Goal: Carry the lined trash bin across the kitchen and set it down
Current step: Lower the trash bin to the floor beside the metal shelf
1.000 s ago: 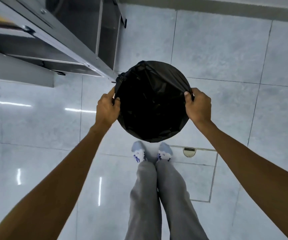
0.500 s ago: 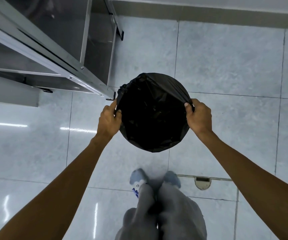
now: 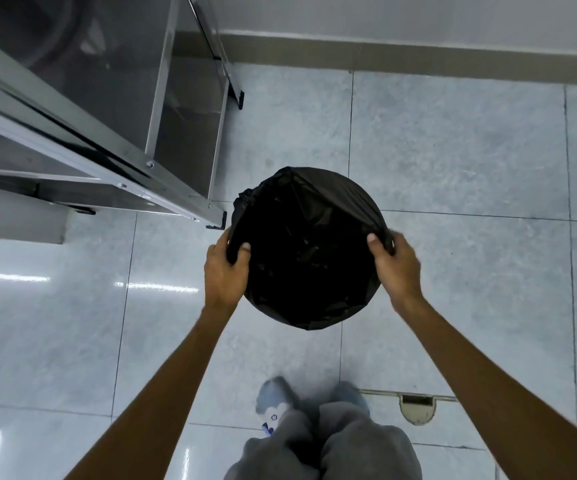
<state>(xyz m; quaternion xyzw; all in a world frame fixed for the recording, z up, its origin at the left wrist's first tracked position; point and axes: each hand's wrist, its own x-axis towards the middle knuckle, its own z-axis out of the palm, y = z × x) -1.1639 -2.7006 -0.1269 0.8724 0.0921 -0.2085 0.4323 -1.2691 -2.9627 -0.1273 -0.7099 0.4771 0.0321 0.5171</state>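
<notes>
A round trash bin point(image 3: 309, 247) lined with a black plastic bag is seen from above, over the pale tiled floor. My left hand point(image 3: 226, 270) grips the rim on its left side, thumb inside the liner. On the opposite side my right hand point(image 3: 396, 266) holds the rim, slightly blurred. The bin's body and base are hidden under the bag, so contact with the floor cannot be told.
A stainless steel table frame point(image 3: 134, 168) with a lower shelf stands at the left; its foot point(image 3: 216, 221) is just beside the bin. A wall skirting point(image 3: 418, 60) runs along the top. A floor drain cover point(image 3: 417, 407) lies behind on the right. My feet point(image 3: 276, 400) are below the bin.
The bin has travelled forward toward the wall, past the table's corner. The drain cover and my feet have slid lower in view. Both hands keep their hold on the rim.
</notes>
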